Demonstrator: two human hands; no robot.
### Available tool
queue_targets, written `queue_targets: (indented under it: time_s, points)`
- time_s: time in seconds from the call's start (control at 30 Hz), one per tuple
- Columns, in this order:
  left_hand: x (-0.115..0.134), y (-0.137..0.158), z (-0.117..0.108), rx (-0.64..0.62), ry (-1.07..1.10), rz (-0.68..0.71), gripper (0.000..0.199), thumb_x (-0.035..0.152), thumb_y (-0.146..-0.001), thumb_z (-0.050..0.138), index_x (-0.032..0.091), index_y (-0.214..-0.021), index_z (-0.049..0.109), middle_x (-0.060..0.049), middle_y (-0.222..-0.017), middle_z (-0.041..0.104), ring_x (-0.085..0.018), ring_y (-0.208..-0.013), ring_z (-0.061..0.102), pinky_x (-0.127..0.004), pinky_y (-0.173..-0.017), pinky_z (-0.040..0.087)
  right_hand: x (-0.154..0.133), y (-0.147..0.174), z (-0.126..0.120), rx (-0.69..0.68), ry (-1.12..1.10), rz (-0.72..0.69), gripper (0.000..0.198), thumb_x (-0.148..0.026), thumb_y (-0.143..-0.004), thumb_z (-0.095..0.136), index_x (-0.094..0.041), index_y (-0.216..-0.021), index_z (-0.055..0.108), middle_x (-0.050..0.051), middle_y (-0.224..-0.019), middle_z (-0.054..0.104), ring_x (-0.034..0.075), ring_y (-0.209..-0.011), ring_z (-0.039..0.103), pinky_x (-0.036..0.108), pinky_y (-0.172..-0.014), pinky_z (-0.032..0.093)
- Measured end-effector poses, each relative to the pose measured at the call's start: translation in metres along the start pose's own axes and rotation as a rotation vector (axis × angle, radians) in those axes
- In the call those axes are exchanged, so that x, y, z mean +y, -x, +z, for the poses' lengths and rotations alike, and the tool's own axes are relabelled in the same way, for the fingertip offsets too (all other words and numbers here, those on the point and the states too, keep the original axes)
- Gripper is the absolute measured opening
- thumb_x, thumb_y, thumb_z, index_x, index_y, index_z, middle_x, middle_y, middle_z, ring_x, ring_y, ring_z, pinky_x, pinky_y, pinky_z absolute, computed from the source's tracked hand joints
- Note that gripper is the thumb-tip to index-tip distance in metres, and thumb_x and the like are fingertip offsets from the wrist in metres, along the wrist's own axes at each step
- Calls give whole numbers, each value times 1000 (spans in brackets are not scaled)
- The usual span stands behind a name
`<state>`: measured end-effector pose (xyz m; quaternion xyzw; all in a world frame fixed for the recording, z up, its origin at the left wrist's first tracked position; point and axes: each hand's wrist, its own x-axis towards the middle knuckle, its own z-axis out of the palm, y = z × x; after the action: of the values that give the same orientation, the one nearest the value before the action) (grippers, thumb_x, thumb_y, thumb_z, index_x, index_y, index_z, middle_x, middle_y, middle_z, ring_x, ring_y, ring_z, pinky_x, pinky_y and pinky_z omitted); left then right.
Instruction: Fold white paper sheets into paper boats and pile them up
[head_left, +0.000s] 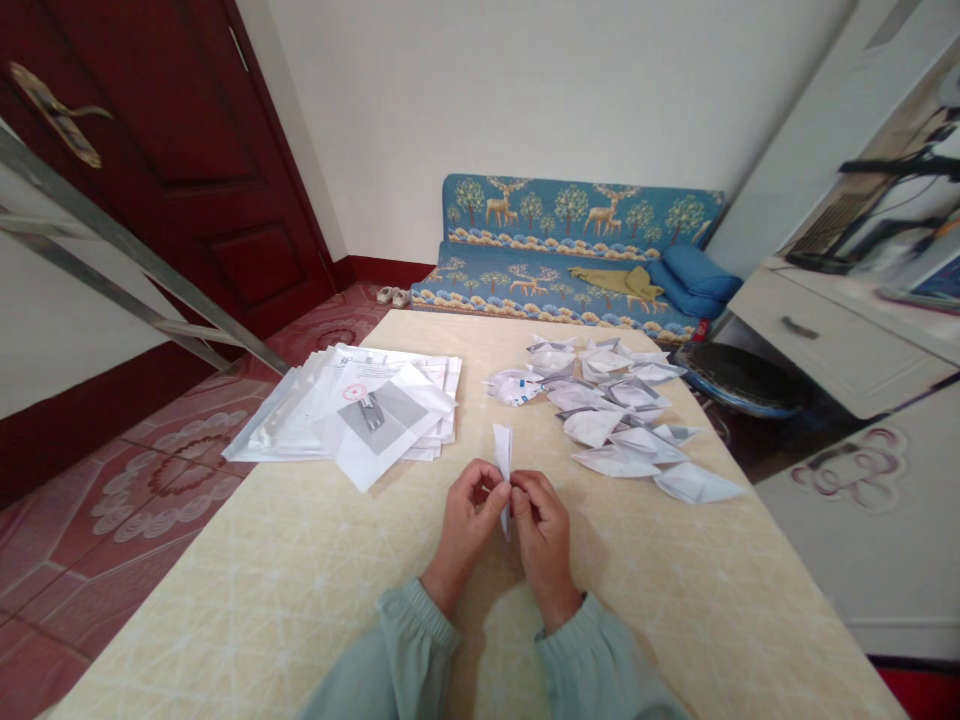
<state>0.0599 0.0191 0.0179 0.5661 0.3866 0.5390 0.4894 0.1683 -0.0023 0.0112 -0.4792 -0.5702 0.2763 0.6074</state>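
A narrow strip of folded white paper (504,448) stands on end between my hands, over the middle of the table. My left hand (471,508) pinches it from the left with thumb and forefinger. From the right, my right hand (541,520) grips the same paper at about mid-height, its fingertips meeting those of the left. Part of the paper is covered by the fingers. Several folded paper boats (600,425) lie in loose rows to the right. On the left is a stack of printed paper sheets (401,455), the top one turned askew.
The table (360,600) has a pale yellow patterned cover. Beyond its far edge stands a blue sofa (540,270) with deer on it. A round black stool (739,375) and a white cabinet (847,340) are at the right, a metal ladder (135,235) at the left.
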Motion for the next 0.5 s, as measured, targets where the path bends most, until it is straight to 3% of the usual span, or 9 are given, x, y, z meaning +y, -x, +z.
queue_targets:
  time_s: [0.13, 0.5]
  points:
    - [4, 0, -1, 15, 40, -6, 22, 37, -86, 53, 16, -79, 53, -1, -74, 49, -14, -73, 48, -24, -68, 41, -1, 0, -1, -31, -21, 26, 15, -26, -86, 55, -21, -96, 66, 6, -96, 61, 19, -89, 59, 28, -71, 47]
    - [1, 0, 0, 24, 98, -81, 26, 43, -84, 55, 18, -76, 53, -1, -71, 49, -14, -69, 46, -23, -66, 41, -2, 0, -2, -57, -22, 40, 17, -26, -87, 55, -22, -96, 68, 6, -94, 61, 19, -88, 59, 28, -71, 48]
